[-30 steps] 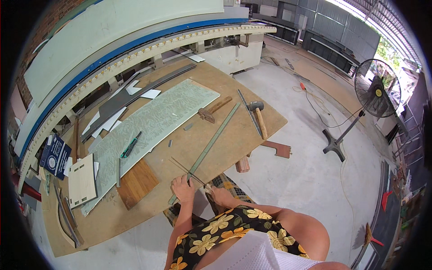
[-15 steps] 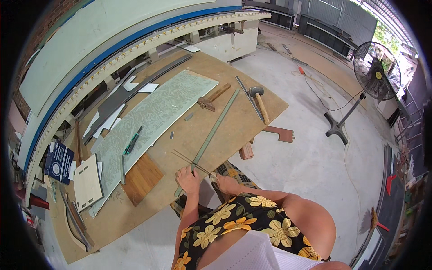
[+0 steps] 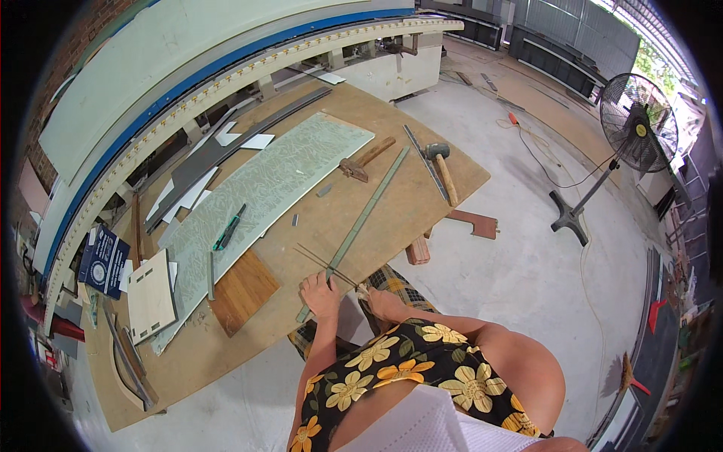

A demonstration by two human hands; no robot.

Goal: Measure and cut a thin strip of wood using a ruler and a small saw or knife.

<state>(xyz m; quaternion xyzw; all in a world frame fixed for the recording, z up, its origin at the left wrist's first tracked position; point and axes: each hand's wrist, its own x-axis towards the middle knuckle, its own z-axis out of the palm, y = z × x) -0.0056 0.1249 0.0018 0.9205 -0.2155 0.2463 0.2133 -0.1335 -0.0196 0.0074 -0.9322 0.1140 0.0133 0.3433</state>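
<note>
A long, narrow grey-green strip (image 3: pixel 369 203) lies slantwise over the table's near edge. My left hand (image 3: pixel 320 296) presses down on its near part, fingers closed around it. In my right hand (image 3: pixel 382 306), just beyond the table edge, is the handle of what looks like a thin-framed hacksaw (image 3: pixel 316 258). Its two slim bars cross the strip right beside my left fingers. Whether the blade has cut into the strip is too small to tell. A plaid-covered knee (image 3: pixel 390 282) shows by my right hand, below the table edge.
Farther along the brown table (image 3: pixel 422 203) lie a hammer (image 3: pixel 354 169), a mallet (image 3: pixel 444 173) and a metal ruler (image 3: pixel 424 162). Leftward are a pale green patterned panel (image 3: pixel 279 169), a utility knife (image 3: pixel 228 228) and a wooden board (image 3: pixel 242 294). A pedestal fan (image 3: pixel 636 124) stands right.
The whole view has shifted slightly, so the table and tools appear a little to the right. Both hands keep nearly the same hold on the strip and the saw.
</note>
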